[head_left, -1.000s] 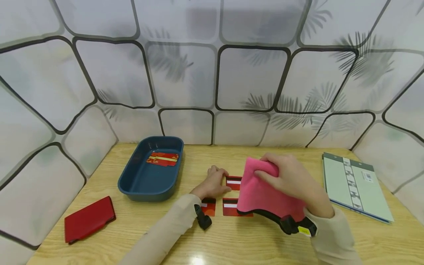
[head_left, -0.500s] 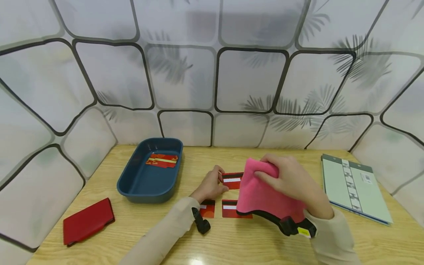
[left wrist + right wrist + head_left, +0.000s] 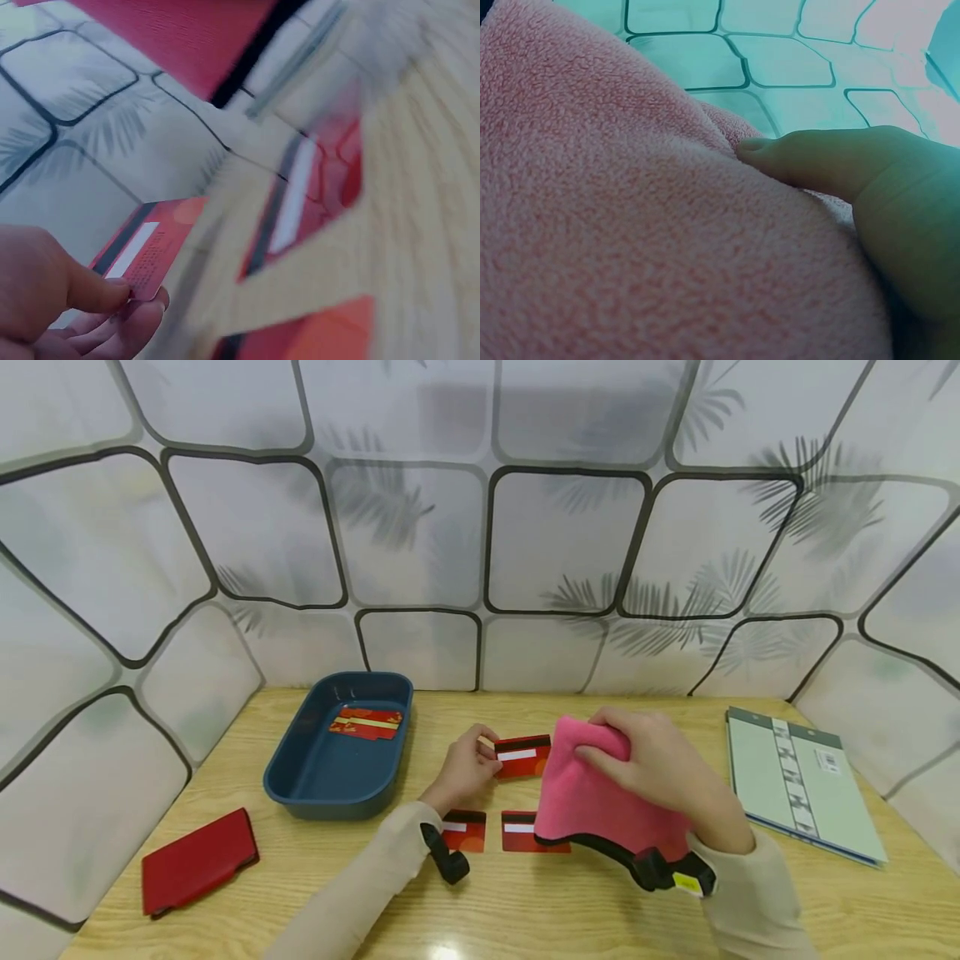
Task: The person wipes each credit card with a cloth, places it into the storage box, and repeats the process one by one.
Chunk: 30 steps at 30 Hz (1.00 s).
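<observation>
My left hand (image 3: pixel 467 767) pinches the left end of a red bank card (image 3: pixel 523 757) between thumb and fingers. In the left wrist view that card (image 3: pixel 154 244) is raised and tilted, its dark stripe and white signature strip showing. Nearer me, two more red cards lie flat on the table: one (image 3: pixel 465 832) beside my left wrist, the other (image 3: pixel 517 832) partly behind the cloth. My right hand (image 3: pixel 656 760) grips a pink fluffy cloth (image 3: pixel 585 793) that hangs down from it. Close up in the right wrist view, the thumb (image 3: pixel 802 157) presses into the cloth's pile.
A blue tray (image 3: pixel 337 806) at the back left holds several red and gold cards (image 3: pixel 366 723). Left of it in front lies a red wallet (image 3: pixel 199 862). Pale green folders (image 3: pixel 817 785) lie at the right. A patterned curtain (image 3: pixel 570 539) stands behind the wooden table.
My left hand has taken hold of the upper card and lifted it, drawing back slightly leftward. The card now tilts. My right hand and the pink cloth stay nearly still.
</observation>
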Motion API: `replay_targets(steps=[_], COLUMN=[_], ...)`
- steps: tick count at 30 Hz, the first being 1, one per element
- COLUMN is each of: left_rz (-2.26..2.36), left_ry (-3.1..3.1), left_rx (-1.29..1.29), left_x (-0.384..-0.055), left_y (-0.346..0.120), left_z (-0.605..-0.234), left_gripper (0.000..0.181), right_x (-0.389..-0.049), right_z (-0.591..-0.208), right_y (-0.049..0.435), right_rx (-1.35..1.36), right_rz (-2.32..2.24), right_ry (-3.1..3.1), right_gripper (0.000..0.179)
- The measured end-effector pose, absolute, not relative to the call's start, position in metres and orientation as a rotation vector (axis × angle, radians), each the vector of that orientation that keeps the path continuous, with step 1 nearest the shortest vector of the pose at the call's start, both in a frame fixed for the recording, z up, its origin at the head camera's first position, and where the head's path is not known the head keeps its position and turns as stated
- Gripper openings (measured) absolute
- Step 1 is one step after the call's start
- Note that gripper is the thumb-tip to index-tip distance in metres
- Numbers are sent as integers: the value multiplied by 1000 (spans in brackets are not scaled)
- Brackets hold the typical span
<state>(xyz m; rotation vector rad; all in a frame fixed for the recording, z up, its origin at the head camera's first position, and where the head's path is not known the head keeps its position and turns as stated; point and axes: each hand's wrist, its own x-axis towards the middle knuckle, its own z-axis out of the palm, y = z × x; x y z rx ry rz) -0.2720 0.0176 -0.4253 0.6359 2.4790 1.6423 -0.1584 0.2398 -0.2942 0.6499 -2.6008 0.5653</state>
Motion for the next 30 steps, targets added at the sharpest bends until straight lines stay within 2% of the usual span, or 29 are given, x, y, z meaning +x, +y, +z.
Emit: replay_targets(steps=[12, 21, 30], left_rz=[2032, 2145, 2101], left_ry=[2017, 1875, 2006], left_rx=[475, 515, 571], left_x=[-262, -244, -228], left_y=[17, 21, 25], left_z=[-389, -368, -359], left_gripper=[31, 38, 36], right_x=[-159, -159, -161], right_z=[-293, -295, -299], right_y=[241, 242, 230], right_rx=[679, 690, 736], right_rz=[575, 620, 697], right_ry=[-2561, -2559, -2651], right_gripper=[16, 16, 14])
